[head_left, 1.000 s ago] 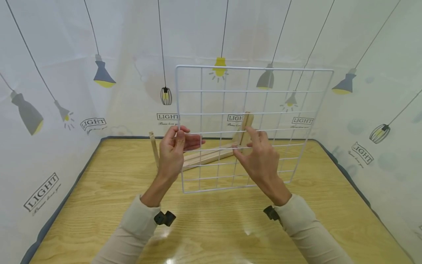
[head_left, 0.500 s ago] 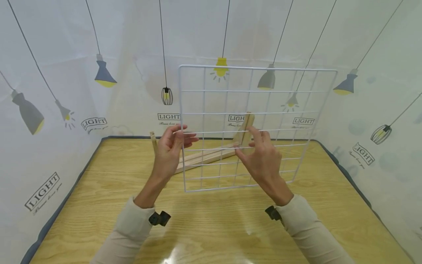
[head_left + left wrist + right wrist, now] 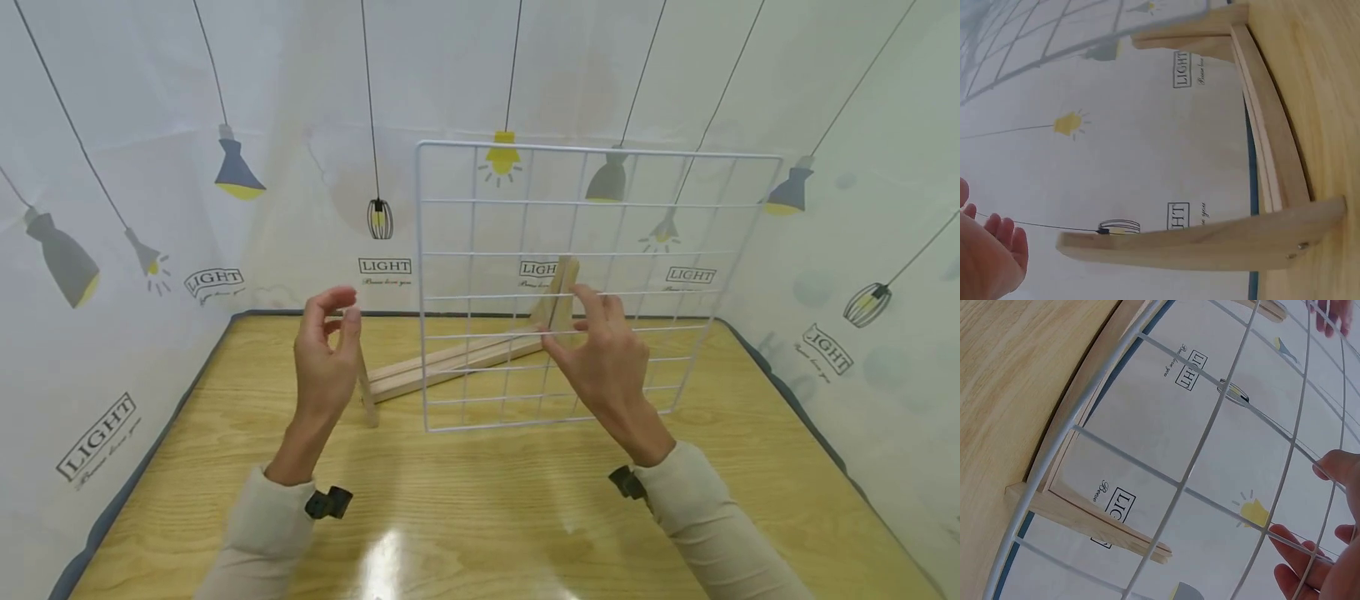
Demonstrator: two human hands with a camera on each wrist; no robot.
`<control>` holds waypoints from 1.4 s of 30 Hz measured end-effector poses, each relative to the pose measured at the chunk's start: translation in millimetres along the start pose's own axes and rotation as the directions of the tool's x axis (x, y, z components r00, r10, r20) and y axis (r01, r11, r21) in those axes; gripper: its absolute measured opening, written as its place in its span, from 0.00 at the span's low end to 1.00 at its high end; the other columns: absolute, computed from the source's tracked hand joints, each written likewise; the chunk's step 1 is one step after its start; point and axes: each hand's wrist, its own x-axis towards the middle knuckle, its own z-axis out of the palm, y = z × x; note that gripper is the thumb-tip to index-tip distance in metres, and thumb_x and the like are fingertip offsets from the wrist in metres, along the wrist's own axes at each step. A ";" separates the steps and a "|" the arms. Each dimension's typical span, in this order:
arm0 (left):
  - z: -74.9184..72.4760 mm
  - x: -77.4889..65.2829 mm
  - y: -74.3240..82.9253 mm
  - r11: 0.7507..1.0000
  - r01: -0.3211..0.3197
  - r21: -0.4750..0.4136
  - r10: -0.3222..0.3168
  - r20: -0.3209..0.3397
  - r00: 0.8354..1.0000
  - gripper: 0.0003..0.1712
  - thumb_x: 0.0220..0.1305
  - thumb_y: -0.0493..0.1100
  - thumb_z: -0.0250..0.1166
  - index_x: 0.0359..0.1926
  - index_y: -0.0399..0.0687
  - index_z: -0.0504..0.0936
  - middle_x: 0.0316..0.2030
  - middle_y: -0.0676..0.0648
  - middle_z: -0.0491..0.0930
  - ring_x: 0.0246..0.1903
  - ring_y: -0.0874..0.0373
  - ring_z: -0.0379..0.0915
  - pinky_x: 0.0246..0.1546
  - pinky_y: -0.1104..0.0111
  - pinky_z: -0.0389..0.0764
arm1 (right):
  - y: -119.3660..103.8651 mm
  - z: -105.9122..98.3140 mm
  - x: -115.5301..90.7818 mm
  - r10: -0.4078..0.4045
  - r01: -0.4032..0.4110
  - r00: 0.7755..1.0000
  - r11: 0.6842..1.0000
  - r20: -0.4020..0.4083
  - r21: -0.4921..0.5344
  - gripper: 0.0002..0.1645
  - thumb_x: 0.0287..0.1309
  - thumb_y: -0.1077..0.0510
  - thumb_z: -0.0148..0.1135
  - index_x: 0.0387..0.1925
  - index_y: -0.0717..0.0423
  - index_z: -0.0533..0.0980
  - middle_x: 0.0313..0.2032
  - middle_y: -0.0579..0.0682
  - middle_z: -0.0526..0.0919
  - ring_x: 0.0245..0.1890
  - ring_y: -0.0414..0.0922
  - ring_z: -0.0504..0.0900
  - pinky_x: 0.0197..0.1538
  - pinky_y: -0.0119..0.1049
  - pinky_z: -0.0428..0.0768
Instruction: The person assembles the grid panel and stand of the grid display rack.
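Note:
A white wire grid panel (image 3: 600, 253) stands upright in the air in the head view. My right hand (image 3: 603, 358) grips it by its inner wires, thumb and fingers around them; the right wrist view shows fingers passing through the mesh (image 3: 1179, 485). To the left of the panel, my left hand (image 3: 326, 354) is raised with loosely bent fingers and holds nothing. Behind both lies a wooden stand (image 3: 457, 367) with a long grooved base and an upright at each end. The left upright (image 3: 1204, 247) is partly hidden by my left hand in the head view.
The wood-grain tabletop (image 3: 465, 500) carries the stand near its back edge. A pale curtain (image 3: 300, 167) printed with lamps and the word LIGHT surrounds the table on three sides. Small black cameras (image 3: 328, 502) sit on both wrists.
My left hand has let go of the grid's left edge and moved left, away from it. The grid has shifted slightly right, still in my right hand.

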 end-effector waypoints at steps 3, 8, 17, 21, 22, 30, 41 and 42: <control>-8.7 -3.7 -12.1 0.992 0.053 0.113 -0.056 0.018 0.998 0.22 0.73 0.37 0.57 0.63 0.31 0.68 0.58 0.38 0.70 0.61 0.51 0.65 0.56 0.62 0.69 | 1.1 -1.3 1.0 -0.001 0.001 1.000 1.000 -0.004 0.003 0.37 0.46 0.48 0.77 0.55 0.57 0.74 0.39 0.64 0.80 0.28 0.53 0.88 0.11 0.38 0.67; -21.3 -8.3 -30.7 0.935 0.285 0.211 -0.322 0.169 0.932 0.37 0.74 0.45 0.57 0.75 0.36 0.51 0.72 0.34 0.53 0.72 0.41 0.53 0.67 0.48 0.63 | 2.2 -2.6 2.6 -0.006 0.006 1.000 1.000 -0.012 0.002 0.38 0.44 0.49 0.79 0.55 0.57 0.74 0.39 0.64 0.80 0.28 0.53 0.88 0.11 0.39 0.68; -29.7 -8.6 -46.6 0.835 0.409 0.369 -0.542 0.419 0.728 0.49 0.75 0.54 0.53 0.78 0.43 0.30 0.77 0.32 0.37 0.75 0.33 0.41 0.70 0.40 0.56 | 4.8 -5.9 5.6 -0.009 0.009 1.000 1.000 -0.019 -0.015 0.39 0.42 0.49 0.80 0.55 0.59 0.74 0.39 0.65 0.80 0.27 0.53 0.88 0.11 0.37 0.64; -28.2 -4.7 -51.0 0.818 0.408 0.406 -0.562 0.414 0.716 0.49 0.76 0.50 0.54 0.78 0.43 0.29 0.77 0.31 0.35 0.74 0.32 0.42 0.69 0.41 0.59 | 5.7 -7.1 7.5 -0.002 0.002 1.000 1.000 -0.022 -0.009 0.40 0.40 0.51 0.81 0.55 0.59 0.75 0.39 0.65 0.80 0.27 0.53 0.88 0.11 0.38 0.65; -28.0 -3.6 -51.7 0.814 0.411 0.411 -0.568 0.412 0.713 0.49 0.76 0.49 0.54 0.78 0.44 0.28 0.77 0.31 0.35 0.74 0.32 0.43 0.68 0.42 0.61 | 5.7 -7.1 7.8 0.000 0.000 1.000 1.000 -0.022 -0.004 0.40 0.40 0.51 0.81 0.55 0.59 0.75 0.40 0.65 0.80 0.28 0.54 0.88 0.11 0.38 0.65; -28.5 -1.8 -54.5 0.830 0.355 0.431 -0.530 0.408 0.744 0.46 0.76 0.40 0.53 0.78 0.41 0.31 0.76 0.30 0.44 0.71 0.30 0.50 0.61 0.44 0.71 | 6.3 -5.9 10.4 -0.002 0.003 1.000 1.000 -0.026 0.009 0.38 0.42 0.51 0.79 0.55 0.59 0.75 0.39 0.64 0.80 0.27 0.53 0.87 0.11 0.39 0.66; -27.2 1.7 -57.5 0.836 0.283 0.471 -0.497 0.429 0.754 0.42 0.75 0.37 0.51 0.76 0.34 0.35 0.73 0.27 0.49 0.68 0.30 0.57 0.58 0.48 0.74 | 8.7 -8.9 13.9 0.007 -0.007 1.000 1.000 -0.028 0.000 0.38 0.42 0.51 0.80 0.55 0.59 0.75 0.39 0.64 0.80 0.28 0.53 0.88 0.11 0.39 0.65; -26.5 1.7 -57.6 0.835 0.282 0.472 -0.497 0.430 0.754 0.42 0.75 0.37 0.51 0.76 0.34 0.35 0.73 0.27 0.49 0.68 0.30 0.57 0.58 0.48 0.74 | 8.9 -8.8 14.1 0.006 -0.006 1.000 1.000 -0.028 -0.002 0.38 0.42 0.51 0.80 0.55 0.59 0.75 0.39 0.64 0.80 0.27 0.53 0.88 0.11 0.39 0.65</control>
